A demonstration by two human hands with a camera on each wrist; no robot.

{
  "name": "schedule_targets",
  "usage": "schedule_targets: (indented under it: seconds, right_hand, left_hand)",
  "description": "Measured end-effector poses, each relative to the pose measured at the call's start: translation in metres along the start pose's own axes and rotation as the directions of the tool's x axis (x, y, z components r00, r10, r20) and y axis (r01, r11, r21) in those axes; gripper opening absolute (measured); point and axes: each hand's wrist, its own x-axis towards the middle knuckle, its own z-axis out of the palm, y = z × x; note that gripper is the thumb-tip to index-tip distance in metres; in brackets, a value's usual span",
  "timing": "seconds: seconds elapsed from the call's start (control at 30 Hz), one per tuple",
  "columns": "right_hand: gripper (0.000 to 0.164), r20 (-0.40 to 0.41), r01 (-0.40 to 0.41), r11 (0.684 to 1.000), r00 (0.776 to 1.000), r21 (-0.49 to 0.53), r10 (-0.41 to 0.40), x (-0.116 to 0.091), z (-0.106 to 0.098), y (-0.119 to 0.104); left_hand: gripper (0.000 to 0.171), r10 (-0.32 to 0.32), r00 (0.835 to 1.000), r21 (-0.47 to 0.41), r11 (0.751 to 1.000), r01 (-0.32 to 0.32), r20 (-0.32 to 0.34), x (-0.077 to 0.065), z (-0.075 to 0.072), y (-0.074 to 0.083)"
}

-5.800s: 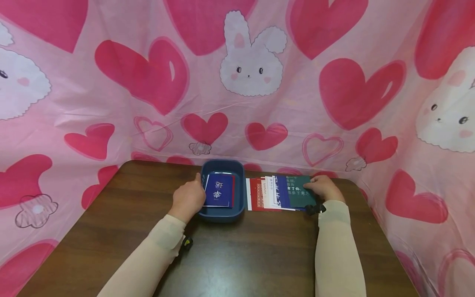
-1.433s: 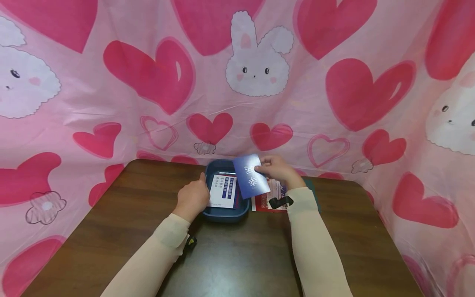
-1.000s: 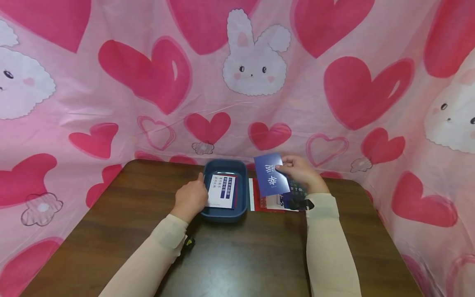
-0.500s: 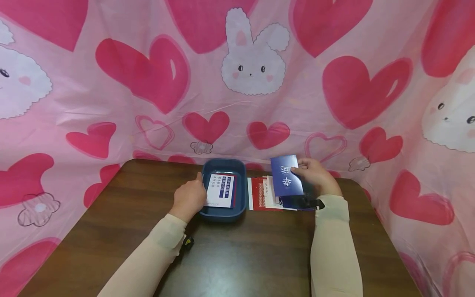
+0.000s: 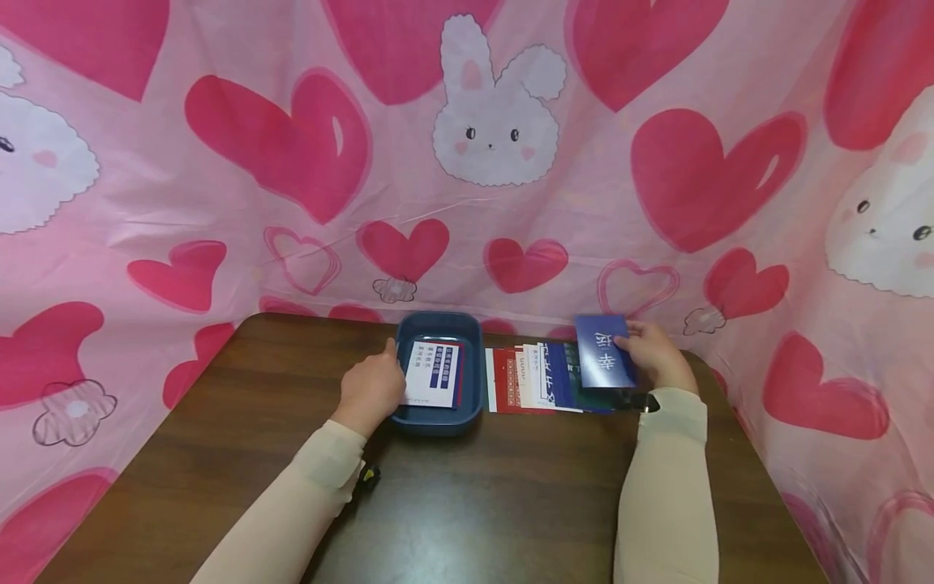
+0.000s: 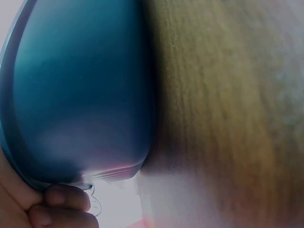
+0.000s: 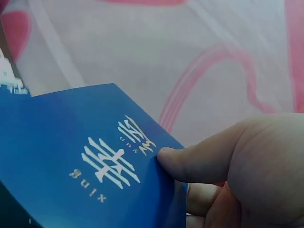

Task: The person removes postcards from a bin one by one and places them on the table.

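My right hand (image 5: 660, 357) pinches a blue card (image 5: 604, 350) with white characters, thumb on its face, as the right wrist view also shows. The card is over the right end of a fanned row of cards (image 5: 518, 377), covering most of a dark green one. My left hand (image 5: 370, 384) grips the left rim of a dark blue plastic tray (image 5: 441, 419). From the left wrist, its fingers (image 6: 66, 197) appear curled at the tray's edge. Inside the tray lies a white card (image 5: 430, 373) with blue text blocks, above a red-edged one.
All of this rests on a brown wooden table (image 5: 467, 495), toward its back edge. Behind and beside it hangs a pink curtain (image 5: 409, 186) with hearts and rabbits. A dark wrist device (image 5: 370, 477) is strapped at the left cuff.
The blue card was on top in the tray; a white card now shows there. My right hand has carried the blue card rightward to the row's end. The left hand stays at the tray.
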Motion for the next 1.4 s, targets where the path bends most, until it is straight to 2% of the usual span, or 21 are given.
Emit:
schedule_targets:
  seconds: [0.2,0.4,0.57,0.97,1.1,1.27,1.4]
  right_hand:
    - [0.063,0.045,-0.089,0.996,0.995,0.022,0.088,0.004,-0.001,0.019]
    - [0.06,0.07,-0.123,0.992,0.99,0.039,0.12,0.013,0.005,0.029]
    - [0.064,0.088,-0.131,0.991,0.988,0.016,0.129,0.016,0.01,0.033]
    - [0.046,-0.052,-0.12,0.981,0.992,-0.154,0.114,0.018,0.024,0.03]
    - [0.045,-0.055,-0.14,0.977,0.99,-0.161,0.133,0.023,0.024,0.032]
    - [0.046,-0.093,-0.165,0.955,0.985,-0.248,0.146,0.034,0.028,0.035]
    - [0.045,-0.129,-0.155,0.934,0.984,-0.321,0.119,0.043,0.027,0.042]
  left_hand:
    - [0.077,0.002,1.0,-0.001,1.0,-0.002,0.001,0.001,0.001,-0.001]
    - [0.077,0.006,1.0,0.0,1.0,-0.006,-0.002,0.001,0.001,-0.001]
    - [0.076,-0.001,1.0,-0.014,1.0,0.001,0.012,0.0,0.0,-0.001]
    - [0.076,-0.002,1.0,0.007,1.0,0.002,0.013,0.004,0.001,-0.001]
    - [0.076,0.002,1.0,0.004,1.0,-0.002,0.009,0.004,0.001,-0.001]
    - [0.074,0.007,1.0,0.005,1.0,-0.007,0.004,0.003,0.0,-0.001]
    - [0.075,0.009,1.0,0.007,1.0,-0.009,-0.003,0.003,0.001,-0.001]
